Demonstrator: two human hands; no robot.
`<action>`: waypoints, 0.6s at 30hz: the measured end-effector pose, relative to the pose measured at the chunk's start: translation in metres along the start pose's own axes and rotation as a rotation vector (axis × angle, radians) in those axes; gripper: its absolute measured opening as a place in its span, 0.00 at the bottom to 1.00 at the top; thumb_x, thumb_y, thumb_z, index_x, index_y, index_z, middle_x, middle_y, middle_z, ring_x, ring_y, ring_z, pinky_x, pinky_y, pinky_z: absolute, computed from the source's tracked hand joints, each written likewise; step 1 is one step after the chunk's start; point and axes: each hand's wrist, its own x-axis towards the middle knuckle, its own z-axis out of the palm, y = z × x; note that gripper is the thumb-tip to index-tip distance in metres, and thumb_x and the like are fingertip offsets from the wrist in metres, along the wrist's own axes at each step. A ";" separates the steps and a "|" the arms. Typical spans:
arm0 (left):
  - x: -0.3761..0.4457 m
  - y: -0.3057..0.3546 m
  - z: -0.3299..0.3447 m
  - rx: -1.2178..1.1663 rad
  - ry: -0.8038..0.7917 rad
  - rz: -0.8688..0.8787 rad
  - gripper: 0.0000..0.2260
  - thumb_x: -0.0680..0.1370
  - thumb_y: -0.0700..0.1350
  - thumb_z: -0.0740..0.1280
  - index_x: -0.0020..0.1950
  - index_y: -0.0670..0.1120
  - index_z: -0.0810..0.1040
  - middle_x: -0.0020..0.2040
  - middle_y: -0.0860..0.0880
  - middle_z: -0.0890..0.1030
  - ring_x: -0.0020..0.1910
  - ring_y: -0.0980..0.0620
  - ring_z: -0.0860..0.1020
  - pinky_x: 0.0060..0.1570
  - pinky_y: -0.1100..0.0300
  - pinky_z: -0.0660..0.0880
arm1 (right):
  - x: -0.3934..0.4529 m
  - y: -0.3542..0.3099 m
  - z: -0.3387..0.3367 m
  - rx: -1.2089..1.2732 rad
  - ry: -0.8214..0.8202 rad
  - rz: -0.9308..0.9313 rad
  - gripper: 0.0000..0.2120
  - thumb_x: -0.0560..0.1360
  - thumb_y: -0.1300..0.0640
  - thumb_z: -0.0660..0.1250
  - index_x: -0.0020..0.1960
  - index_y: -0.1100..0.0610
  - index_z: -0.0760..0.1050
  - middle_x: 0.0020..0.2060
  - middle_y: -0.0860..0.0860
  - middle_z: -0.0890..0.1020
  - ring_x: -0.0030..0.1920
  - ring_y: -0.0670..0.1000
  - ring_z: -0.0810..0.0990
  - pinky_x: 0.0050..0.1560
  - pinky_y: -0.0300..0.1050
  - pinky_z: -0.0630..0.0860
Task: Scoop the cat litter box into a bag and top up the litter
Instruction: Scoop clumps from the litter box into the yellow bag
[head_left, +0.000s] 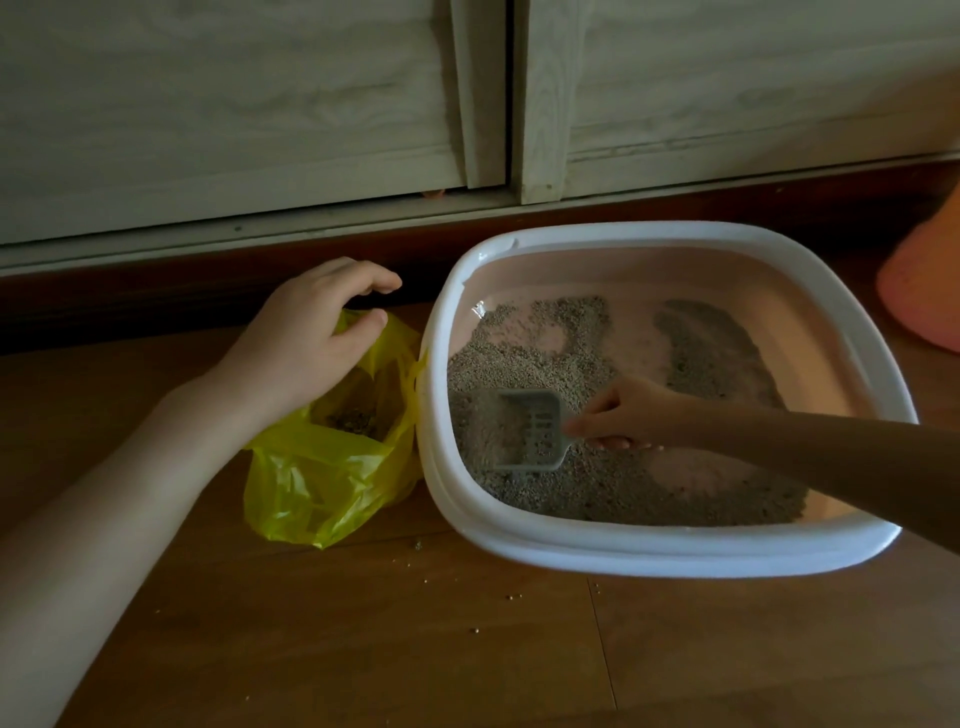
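1. The box (670, 540), white-rimmed with a pink inside, sat on the wooden floor (363, 649) near the cabinet doors (249, 104).
2. Grey litter (524, 358) covered part of its bottom; bare pink patches showed between the heaps.
3. The right hand (631, 413) reached into the box, fingers curled round the handle of the grey scoop (524, 431), whose slotted blade lay on the litter.
4. The yellow bag (322, 467) stood open on the floor, touching the box's left wall, with some litter inside.
5. The left hand (317, 332) was at the bag's upper edge, fingers curved; whether it pinched the plastic could not be told.
6. Loose grains (511, 597) lay scattered on the floor in front.
7. A pink object (924, 280) stood at the right edge.
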 end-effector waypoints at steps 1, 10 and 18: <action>0.000 0.000 0.000 -0.001 -0.001 0.003 0.14 0.78 0.42 0.64 0.64 0.49 0.75 0.60 0.55 0.75 0.59 0.59 0.72 0.56 0.65 0.65 | -0.003 -0.001 -0.003 -0.001 0.014 0.004 0.19 0.73 0.44 0.68 0.32 0.58 0.77 0.20 0.48 0.72 0.20 0.47 0.66 0.22 0.36 0.65; 0.000 0.010 0.002 -0.003 0.001 0.015 0.14 0.78 0.43 0.63 0.64 0.49 0.75 0.59 0.56 0.75 0.58 0.60 0.70 0.55 0.65 0.65 | -0.038 -0.013 -0.024 0.029 0.194 0.014 0.19 0.72 0.45 0.69 0.28 0.55 0.75 0.20 0.48 0.72 0.19 0.45 0.66 0.21 0.36 0.65; -0.002 0.016 -0.006 -0.009 0.023 0.017 0.14 0.79 0.42 0.63 0.64 0.48 0.75 0.60 0.55 0.75 0.57 0.61 0.69 0.56 0.64 0.65 | -0.059 -0.036 -0.036 0.015 0.269 -0.023 0.20 0.74 0.46 0.68 0.27 0.55 0.74 0.19 0.48 0.72 0.19 0.46 0.66 0.22 0.36 0.65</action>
